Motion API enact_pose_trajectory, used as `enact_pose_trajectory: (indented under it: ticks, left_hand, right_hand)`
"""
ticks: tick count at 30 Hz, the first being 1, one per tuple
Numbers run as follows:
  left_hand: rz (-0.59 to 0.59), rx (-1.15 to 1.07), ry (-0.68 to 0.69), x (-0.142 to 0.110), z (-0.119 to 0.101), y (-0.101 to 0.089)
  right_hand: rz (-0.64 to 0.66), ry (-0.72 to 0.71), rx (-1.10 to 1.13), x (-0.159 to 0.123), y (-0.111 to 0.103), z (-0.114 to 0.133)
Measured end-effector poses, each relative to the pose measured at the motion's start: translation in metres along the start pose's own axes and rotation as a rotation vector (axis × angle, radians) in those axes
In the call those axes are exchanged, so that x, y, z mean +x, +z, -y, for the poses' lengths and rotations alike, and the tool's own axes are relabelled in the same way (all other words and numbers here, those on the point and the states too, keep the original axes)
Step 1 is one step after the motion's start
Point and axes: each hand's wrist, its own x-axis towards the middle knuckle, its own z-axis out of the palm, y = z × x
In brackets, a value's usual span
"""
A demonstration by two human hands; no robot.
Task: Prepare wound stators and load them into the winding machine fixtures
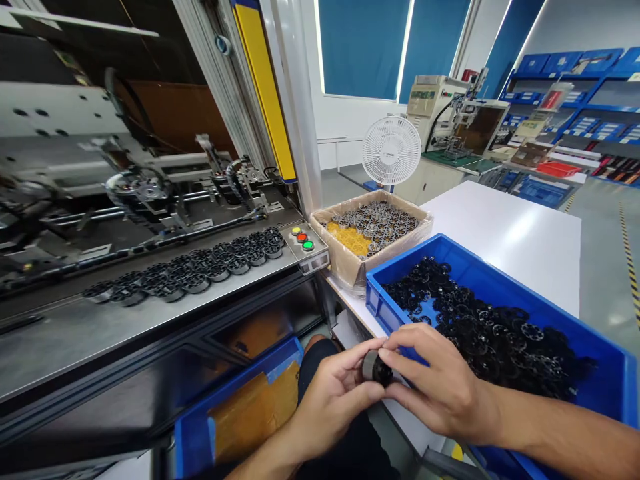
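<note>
Between both hands is a small round part, a grey metal ring [369, 367] with a black plastic spoked disc [383, 372] at its right side. My left hand [340, 387] is closed round the ring, thumb below and fingers above. My right hand [440, 380] pinches the black disc with its fingertips against the ring. Whether the disc is fully seated in the ring is hidden by the fingers. Just beyond my right hand stands a blue bin [600, 333] with many loose black discs [500, 340] in it.
Rows of round black-and-grey parts [195, 267] lie on the machine's metal ledge [60, 333]. A button box [307, 250] sits at the ledge's right end. Behind the bin is a lined carton [345, 257] of metal rings. A blue crate [193, 433] stands below, by my legs.
</note>
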Motion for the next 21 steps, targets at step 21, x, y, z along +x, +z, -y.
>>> enact_pose_trajectory:
  ticks: [21]
  left_hand:
    - [-0.025,0.68,0.194,-0.024,-0.011,-0.002]
  right_hand:
    - [0.053,0.245,0.219,-0.005,-0.001,-0.016]
